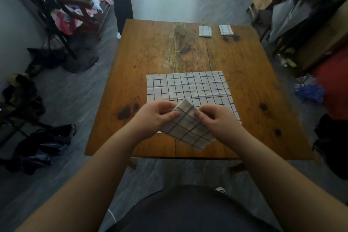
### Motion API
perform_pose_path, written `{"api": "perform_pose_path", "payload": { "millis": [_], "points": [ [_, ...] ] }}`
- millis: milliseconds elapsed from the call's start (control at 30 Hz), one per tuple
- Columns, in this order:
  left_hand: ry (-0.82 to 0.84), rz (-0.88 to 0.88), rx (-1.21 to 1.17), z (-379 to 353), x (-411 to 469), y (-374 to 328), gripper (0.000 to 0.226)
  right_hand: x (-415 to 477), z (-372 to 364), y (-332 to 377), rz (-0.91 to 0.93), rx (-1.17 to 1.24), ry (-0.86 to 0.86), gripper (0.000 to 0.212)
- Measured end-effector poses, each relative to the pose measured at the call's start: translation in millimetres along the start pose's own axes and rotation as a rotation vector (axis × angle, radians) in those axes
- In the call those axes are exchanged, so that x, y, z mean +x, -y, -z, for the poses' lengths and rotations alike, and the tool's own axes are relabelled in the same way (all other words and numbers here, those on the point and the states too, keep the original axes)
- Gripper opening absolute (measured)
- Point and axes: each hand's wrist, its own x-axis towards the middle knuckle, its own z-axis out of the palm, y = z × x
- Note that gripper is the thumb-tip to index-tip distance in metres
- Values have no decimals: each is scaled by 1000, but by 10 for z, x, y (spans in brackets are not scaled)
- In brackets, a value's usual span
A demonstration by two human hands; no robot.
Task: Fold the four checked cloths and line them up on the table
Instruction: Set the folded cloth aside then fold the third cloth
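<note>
Head view, lower centre: my left hand [158, 114] and my right hand [216, 118] each pinch the part-folded cloth [188, 128] over the spread cloth [188, 84] on the counter [150, 52], with two finished cloths [205, 31] upper right.

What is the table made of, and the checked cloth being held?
The table looks like solid wood, orange-brown, slightly shiny: grain lines, dark knots and a crack between planks show. The held cloth looks like thin woven fabric, maybe cotton, matt white with dark lines: it bends softly and creases.
</note>
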Motion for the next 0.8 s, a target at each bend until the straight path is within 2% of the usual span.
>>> {"api": "perform_pose_path", "payload": {
  "millis": [67,167,233,333,433,567,733,800],
  "points": [
    [11,1,15,20,-40,58,15,-27,37,-25,-32,76,1,18],
    [-14,-7,42,13,-71,105,13,-35,51,-50,-64,108,90,12],
    [0,-12,65,-16,-73,94,12,-28,19,-36,-57,141,129,17],
    [28,-33,88,-57,-72,52,13,-21,-47,29,12,157,47,10],
    [16,-43,74,-61,-76,60,15,-23,-69,60,42,177,-50,21],
    [24,-7,-33,-46,-114,111,17,-53,-37,50,13,305,-113,23],
    [-134,-5,-289,-65,-139,103,12,-85,-40,-14,-64,513,-80,23],
    [-146,24,-409,-82,-141,79,13,-90,-56,-30,-91,589,-70,23]
  ]
}}
